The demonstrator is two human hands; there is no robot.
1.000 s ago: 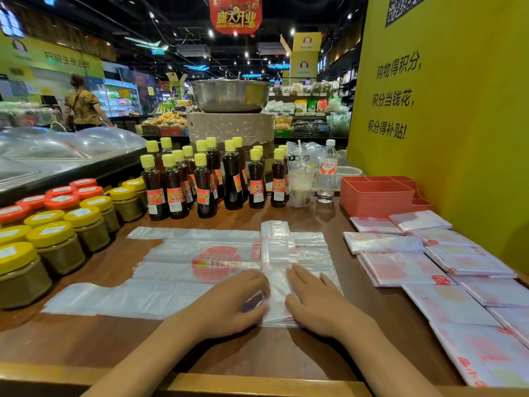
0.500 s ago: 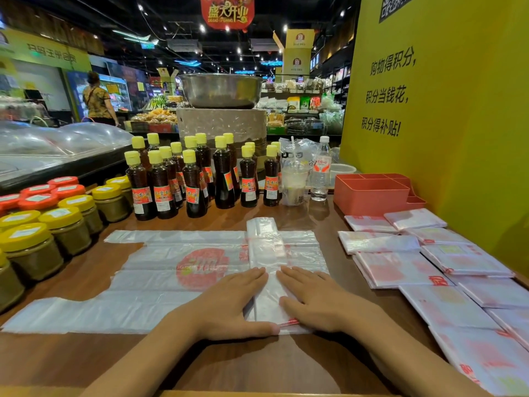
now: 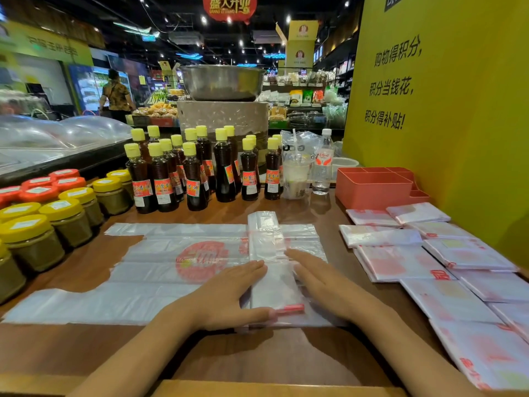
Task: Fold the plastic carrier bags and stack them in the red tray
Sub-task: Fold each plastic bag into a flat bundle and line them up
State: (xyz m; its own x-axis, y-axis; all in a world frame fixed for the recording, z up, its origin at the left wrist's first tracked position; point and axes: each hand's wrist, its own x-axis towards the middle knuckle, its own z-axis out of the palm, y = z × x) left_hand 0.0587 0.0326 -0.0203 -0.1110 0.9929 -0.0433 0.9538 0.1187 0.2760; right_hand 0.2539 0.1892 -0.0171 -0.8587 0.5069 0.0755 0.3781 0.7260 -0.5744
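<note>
A clear plastic carrier bag (image 3: 160, 270) with a red round print lies spread flat on the wooden table. Across its right part lies a narrow folded strip of plastic (image 3: 267, 253), running away from me. My left hand (image 3: 229, 293) rests flat on the bag at the strip's left edge, fingers straight. My right hand (image 3: 323, 282) presses flat at the strip's right edge. The red tray (image 3: 375, 187) stands at the back right against the yellow wall; its compartments look empty. Several folded bags (image 3: 400, 262) lie in rows on the table to the right.
Dark sauce bottles (image 3: 194, 173) with yellow caps stand in rows behind the bag. Jars (image 3: 31, 242) with yellow and red lids line the left side. A drink cup (image 3: 296, 179) and a water bottle (image 3: 322, 164) stand beside the tray. A person stands far off at the left.
Both hands have spread apart and flattened on either side of the folded strip; a second ago they were close together over its near end.
</note>
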